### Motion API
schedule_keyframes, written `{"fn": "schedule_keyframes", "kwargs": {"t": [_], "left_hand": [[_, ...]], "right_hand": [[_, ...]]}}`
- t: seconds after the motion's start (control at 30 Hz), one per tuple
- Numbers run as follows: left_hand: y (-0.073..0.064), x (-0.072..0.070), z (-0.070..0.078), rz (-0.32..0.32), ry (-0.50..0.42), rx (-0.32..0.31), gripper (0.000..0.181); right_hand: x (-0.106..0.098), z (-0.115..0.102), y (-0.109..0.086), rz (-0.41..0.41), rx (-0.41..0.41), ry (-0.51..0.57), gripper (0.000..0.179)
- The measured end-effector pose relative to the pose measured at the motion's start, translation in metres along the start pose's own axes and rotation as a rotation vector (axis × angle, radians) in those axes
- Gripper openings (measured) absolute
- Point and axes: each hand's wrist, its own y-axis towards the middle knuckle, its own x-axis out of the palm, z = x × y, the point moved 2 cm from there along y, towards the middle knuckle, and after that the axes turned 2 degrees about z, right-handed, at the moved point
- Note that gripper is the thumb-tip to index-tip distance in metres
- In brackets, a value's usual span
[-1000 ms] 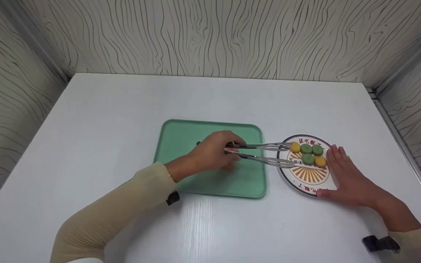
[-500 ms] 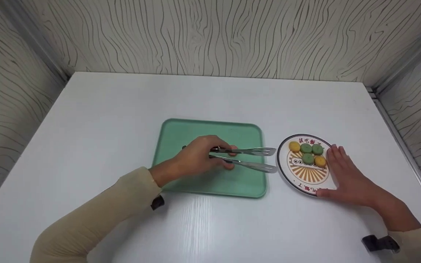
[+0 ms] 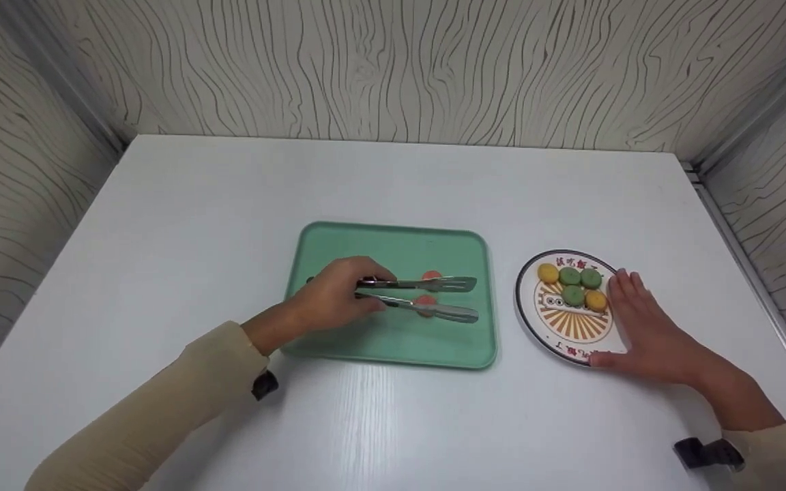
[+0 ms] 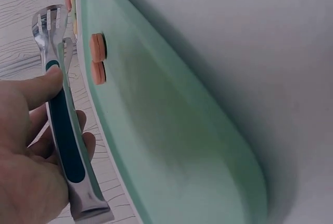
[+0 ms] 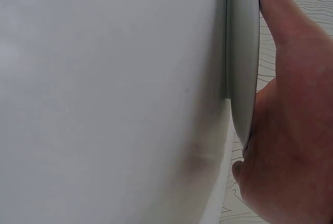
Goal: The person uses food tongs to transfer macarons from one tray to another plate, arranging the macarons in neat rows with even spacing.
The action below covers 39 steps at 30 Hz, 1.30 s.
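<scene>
My left hand [image 3: 335,293] holds metal tongs [image 4: 66,135] with dark inlaid grips, fingers and thumb wrapped around them. In the head view the two tong arms are spread apart above the green tray [image 3: 393,348], with nothing between their slotted tips. Two pinkish-orange macarons [image 4: 97,47] lie side by side on that tray, partly covered by the tongs in the head view. At the right, my right hand [image 3: 659,344] rests against the rim of a round printed plate [image 3: 550,334]. Green macarons [image 3: 573,295] and two yellow macarons [image 3: 596,301] sit on the plate's upper half.
A white table [image 3: 393,184] carries the tray and plate, which stand a short gap apart. Panels with a wood-line pattern [image 3: 393,68] rise behind the table and at both sides. Dark wrist straps [image 3: 707,455] sit at the sleeve cuffs.
My left hand has drawn the spread tongs leftward, from a yellow macaron on the plate back over the tray. The pinkish-orange macarons are now less covered. My right hand stays at the plate.
</scene>
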Motion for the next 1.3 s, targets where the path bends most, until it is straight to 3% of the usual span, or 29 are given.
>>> {"fn": "schedule_keyframes", "kwargs": {"t": [0.33,0.7,1.3], "left_hand": [[-0.015,-0.008,-0.017,0.019,-0.048,-0.037,0.033],[-0.019,-0.010,-0.026,0.007,-0.025,-0.085,0.033],[-0.014,-0.008,-0.030,-0.007,0.037,-0.052,0.029]], "right_hand": [[-0.001,-0.001,0.002,-0.006,-0.005,-0.018,0.128],[-0.001,-0.001,0.001,0.003,-0.004,-0.022,0.129],[0.000,-0.001,0.002,-0.004,0.004,-0.018,0.129]]}}
